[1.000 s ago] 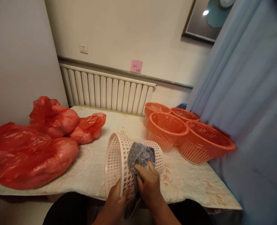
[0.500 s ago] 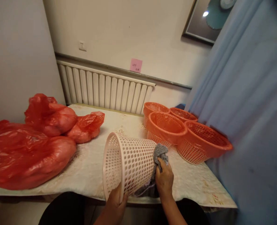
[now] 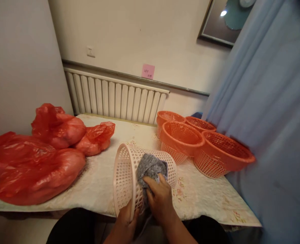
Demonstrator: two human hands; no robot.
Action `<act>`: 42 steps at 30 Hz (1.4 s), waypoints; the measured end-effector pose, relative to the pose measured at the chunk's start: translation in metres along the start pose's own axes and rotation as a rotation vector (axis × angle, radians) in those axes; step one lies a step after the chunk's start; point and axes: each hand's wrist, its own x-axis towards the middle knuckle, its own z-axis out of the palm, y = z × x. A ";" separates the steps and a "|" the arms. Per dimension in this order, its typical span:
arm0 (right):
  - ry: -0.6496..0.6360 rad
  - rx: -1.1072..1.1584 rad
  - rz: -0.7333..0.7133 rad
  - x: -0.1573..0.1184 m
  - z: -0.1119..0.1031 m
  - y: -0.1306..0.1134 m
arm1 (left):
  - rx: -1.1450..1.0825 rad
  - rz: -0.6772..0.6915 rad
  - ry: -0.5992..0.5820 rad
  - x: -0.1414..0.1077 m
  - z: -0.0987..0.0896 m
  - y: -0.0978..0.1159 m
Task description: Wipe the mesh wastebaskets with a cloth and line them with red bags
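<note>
A pale pink perforated basket [image 3: 170, 162] lies on its side at the table's front edge, its wide mouth facing left. My left hand [image 3: 125, 218] grips the lower part of its rim, thumb and fingers on either side. Against the basket's side, my right hand [image 3: 161, 200] presses a bunched grey cloth [image 3: 150, 166], fingers closed on it. Part of the cloth hangs down below the hand, over the table edge.
Orange baskets [image 3: 212, 166] stand at the right, by a blue curtain [image 3: 274, 122]. Filled red plastic bags [image 3: 41, 169] lie on the left of the cloth-covered table [image 3: 99, 189]. A white radiator [image 3: 114, 98] is behind.
My right hand has moved left with the grey cloth, from the basket's narrow base end onto the middle of its side. My left hand keeps its hold on the rim.
</note>
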 end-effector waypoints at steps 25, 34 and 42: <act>0.226 -0.198 0.311 -0.061 0.015 0.067 | -0.118 -0.131 0.112 0.015 -0.008 0.037; 0.065 0.036 -0.039 -0.024 0.002 -0.028 | -0.101 -0.064 0.133 0.003 -0.006 0.025; 0.027 -0.079 0.059 0.000 0.004 0.041 | -0.017 -0.079 0.115 0.001 -0.006 0.016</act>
